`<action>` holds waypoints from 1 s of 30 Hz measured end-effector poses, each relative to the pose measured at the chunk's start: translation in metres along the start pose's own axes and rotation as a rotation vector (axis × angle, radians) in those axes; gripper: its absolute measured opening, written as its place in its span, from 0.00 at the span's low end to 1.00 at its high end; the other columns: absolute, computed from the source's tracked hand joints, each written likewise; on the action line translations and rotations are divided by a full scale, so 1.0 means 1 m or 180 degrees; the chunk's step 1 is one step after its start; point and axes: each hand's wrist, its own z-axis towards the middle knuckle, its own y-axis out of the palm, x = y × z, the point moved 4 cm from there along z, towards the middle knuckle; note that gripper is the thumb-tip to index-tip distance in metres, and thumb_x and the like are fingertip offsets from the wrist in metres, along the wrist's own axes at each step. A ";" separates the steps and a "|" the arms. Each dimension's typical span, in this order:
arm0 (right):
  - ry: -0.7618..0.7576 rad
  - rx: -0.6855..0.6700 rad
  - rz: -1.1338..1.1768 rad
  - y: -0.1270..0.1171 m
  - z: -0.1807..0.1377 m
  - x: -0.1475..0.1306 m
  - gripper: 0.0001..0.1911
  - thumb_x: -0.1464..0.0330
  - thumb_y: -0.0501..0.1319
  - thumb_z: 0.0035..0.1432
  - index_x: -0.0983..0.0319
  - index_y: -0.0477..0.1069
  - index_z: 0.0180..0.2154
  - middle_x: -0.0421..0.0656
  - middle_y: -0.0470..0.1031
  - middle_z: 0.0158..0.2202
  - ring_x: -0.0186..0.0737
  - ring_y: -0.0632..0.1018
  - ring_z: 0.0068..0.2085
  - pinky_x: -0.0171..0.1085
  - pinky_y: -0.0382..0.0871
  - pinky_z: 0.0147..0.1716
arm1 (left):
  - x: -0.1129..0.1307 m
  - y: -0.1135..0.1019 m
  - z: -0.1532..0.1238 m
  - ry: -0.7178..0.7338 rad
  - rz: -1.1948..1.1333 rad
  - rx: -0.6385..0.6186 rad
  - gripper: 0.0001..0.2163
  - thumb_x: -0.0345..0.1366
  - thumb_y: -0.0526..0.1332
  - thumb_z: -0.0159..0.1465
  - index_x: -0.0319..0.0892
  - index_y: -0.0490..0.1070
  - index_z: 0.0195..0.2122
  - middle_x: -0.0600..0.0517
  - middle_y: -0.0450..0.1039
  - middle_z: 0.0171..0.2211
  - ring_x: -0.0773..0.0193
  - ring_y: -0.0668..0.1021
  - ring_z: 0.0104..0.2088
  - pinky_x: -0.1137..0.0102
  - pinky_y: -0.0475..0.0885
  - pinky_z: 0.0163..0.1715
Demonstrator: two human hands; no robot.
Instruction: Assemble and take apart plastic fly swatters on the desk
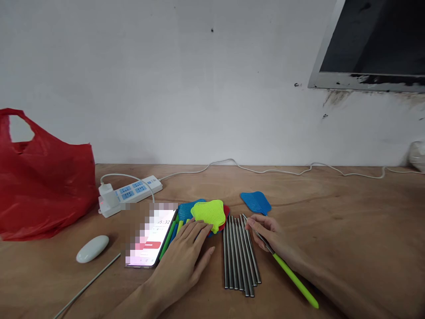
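Note:
My left hand (189, 248) lies flat, fingers stretched out, on a pile of plastic fly-swatter heads (207, 215); a yellow-green one is on top, with blue and red ones under it. My right hand (265, 232) pinches a thin metal rod with a lime-green handle (294, 277), its metal tip pointing up towards a separate blue swatter head (255, 203). Between my hands lies a row of several bare metal rods (239, 254), side by side. Green and yellow handles (172, 232) stick out under my left hand.
A phone (151, 241) with a lit screen lies left of my left hand. Behind it sits a white power strip (131, 192) with a cable along the wall. A red plastic bag (40, 177) stands far left, a white oval object (92, 248) and a loose rod (86, 285) lie near it.

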 end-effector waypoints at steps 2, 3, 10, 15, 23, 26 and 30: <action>0.0006 -0.0013 -0.0033 0.001 0.000 0.001 0.27 0.43 0.58 0.56 0.61 0.69 0.31 0.30 0.59 0.11 0.28 0.56 0.13 0.31 0.46 0.15 | 0.000 -0.001 -0.001 -0.0046 -0.0116 0.0036 0.15 0.35 0.53 0.71 0.39 0.67 0.57 0.42 0.74 0.53 0.50 0.75 0.54 0.50 0.71 0.55; 0.0029 -0.0025 -0.0030 0.001 -0.001 0.001 0.27 0.43 0.58 0.56 0.61 0.69 0.31 0.30 0.59 0.11 0.28 0.56 0.13 0.31 0.45 0.15 | 0.000 0.000 -0.001 -0.0055 -0.0117 0.0077 0.15 0.34 0.53 0.70 0.39 0.67 0.57 0.42 0.73 0.54 0.49 0.75 0.54 0.50 0.72 0.55; 0.0337 -0.0229 0.0131 0.009 -0.008 -0.004 0.27 0.43 0.61 0.55 0.62 0.72 0.30 0.31 0.60 0.12 0.27 0.56 0.14 0.31 0.45 0.15 | -0.011 0.010 -0.002 0.0111 0.0481 0.0347 0.17 0.27 0.51 0.68 0.35 0.67 0.57 0.40 0.76 0.53 0.47 0.76 0.54 0.50 0.71 0.54; 0.0248 -0.0311 0.0201 0.009 -0.010 -0.007 0.27 0.44 0.61 0.56 0.64 0.74 0.30 0.32 0.61 0.12 0.27 0.56 0.14 0.31 0.45 0.16 | -0.007 0.002 0.002 0.0229 0.0294 0.0344 0.16 0.20 0.51 0.66 0.41 0.73 0.47 0.47 0.79 0.44 0.52 0.79 0.43 0.53 0.71 0.48; 0.0349 -0.1065 0.0332 0.016 -0.014 -0.006 0.28 0.47 0.59 0.60 0.67 0.79 0.35 0.30 0.57 0.10 0.25 0.53 0.11 0.31 0.44 0.14 | -0.001 -0.015 -0.001 0.0622 -0.0041 0.0872 0.18 0.21 0.52 0.69 0.46 0.73 0.53 0.49 0.75 0.40 0.57 0.74 0.38 0.62 0.67 0.38; 0.0626 -0.1304 0.0724 0.022 -0.018 -0.009 0.26 0.50 0.61 0.59 0.68 0.80 0.34 0.30 0.56 0.10 0.25 0.51 0.11 0.31 0.45 0.12 | -0.001 -0.018 -0.002 0.0631 0.0077 0.0957 0.22 0.20 0.51 0.68 0.49 0.73 0.55 0.49 0.72 0.38 0.58 0.72 0.37 0.64 0.66 0.35; 0.0729 -0.1401 0.0948 0.025 -0.022 -0.011 0.22 0.55 0.63 0.58 0.69 0.81 0.34 0.31 0.59 0.10 0.25 0.53 0.11 0.31 0.46 0.11 | -0.001 -0.021 -0.003 0.0637 0.0074 0.0989 0.23 0.19 0.50 0.68 0.50 0.72 0.56 0.49 0.70 0.38 0.58 0.72 0.37 0.65 0.67 0.35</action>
